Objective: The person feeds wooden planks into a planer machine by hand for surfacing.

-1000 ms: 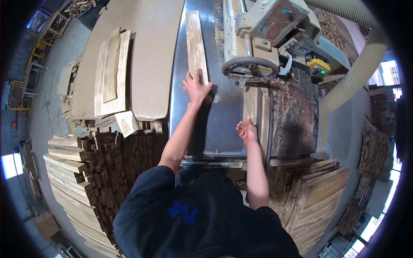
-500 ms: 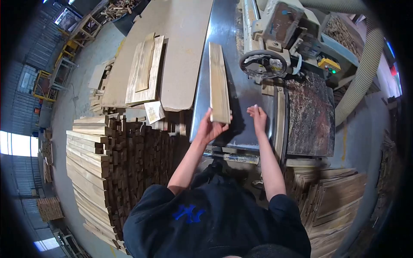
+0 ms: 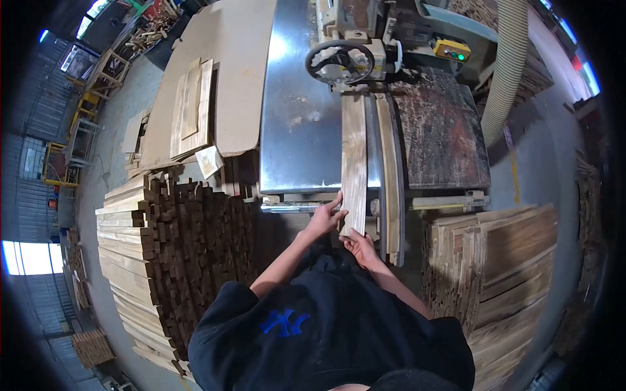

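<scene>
A long wooden board [image 3: 354,153] lies on the metal machine table [image 3: 300,146], its far end under the saw head. Its near end sticks out over the table's front edge. My left hand [image 3: 326,218] grips the board's left edge near that end, thumb on top. At the end itself, my right hand [image 3: 360,247] holds the board from the right and below, thumb on top. Just right of the board runs a straight wooden guide strip [image 3: 389,176]. A black handwheel [image 3: 340,63] sits above the board's far end.
Stacked wooden strips [image 3: 189,260] stand to the left, and piled boards [image 3: 508,260] to the right. A brown panel [image 3: 238,85] at the left carries a few boards [image 3: 193,111]. Behind the sawdust-covered bed [image 3: 443,130], a ribbed hose [image 3: 508,65] hangs at the right.
The board was raised and tilted in my left hand; now it lies flat along the guide, under the machine head. My right hand, formerly free, has taken hold of its near end.
</scene>
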